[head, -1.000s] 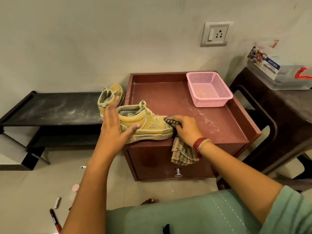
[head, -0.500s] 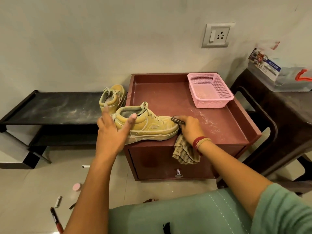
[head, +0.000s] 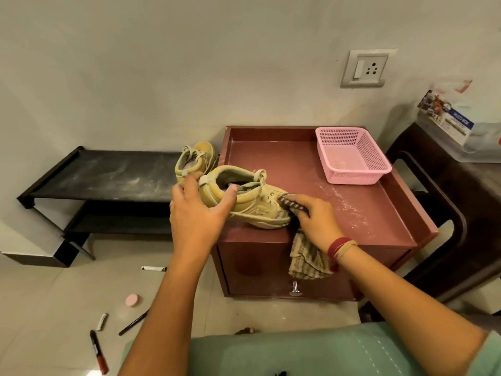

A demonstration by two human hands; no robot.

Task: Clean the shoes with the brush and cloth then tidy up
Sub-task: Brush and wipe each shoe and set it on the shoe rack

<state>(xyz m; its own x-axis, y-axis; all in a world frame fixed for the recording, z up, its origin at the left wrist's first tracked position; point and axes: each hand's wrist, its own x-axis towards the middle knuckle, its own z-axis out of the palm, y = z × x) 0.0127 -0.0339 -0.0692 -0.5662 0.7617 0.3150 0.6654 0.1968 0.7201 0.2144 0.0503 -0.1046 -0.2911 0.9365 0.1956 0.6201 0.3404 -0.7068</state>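
Note:
A dusty yellow shoe point(head: 257, 202) lies tilted on the front left of the maroon cabinet top point(head: 379, 213), heel raised. My left hand point(head: 198, 213) grips its heel, thumb on the collar. My right hand point(head: 314, 221) holds a striped cloth point(head: 306, 256) and presses one end of it against the shoe's toe; the rest of the cloth hangs over the cabinet's front edge. The second yellow shoe point(head: 195, 161) sits behind, on the right end of the black rack point(head: 108, 175). No brush is in view.
An empty pink basket point(head: 352, 156) stands at the cabinet's back right. White dust streaks the cabinet top. Markers point(head: 99, 351), a pink cap point(head: 132, 300) and pens lie on the floor to the left. A dark chair point(head: 447, 213) with a plastic box stands on the right.
My left hand has closed round the shoe's heel and tipped it up. My right hand with the cloth stays at the toe.

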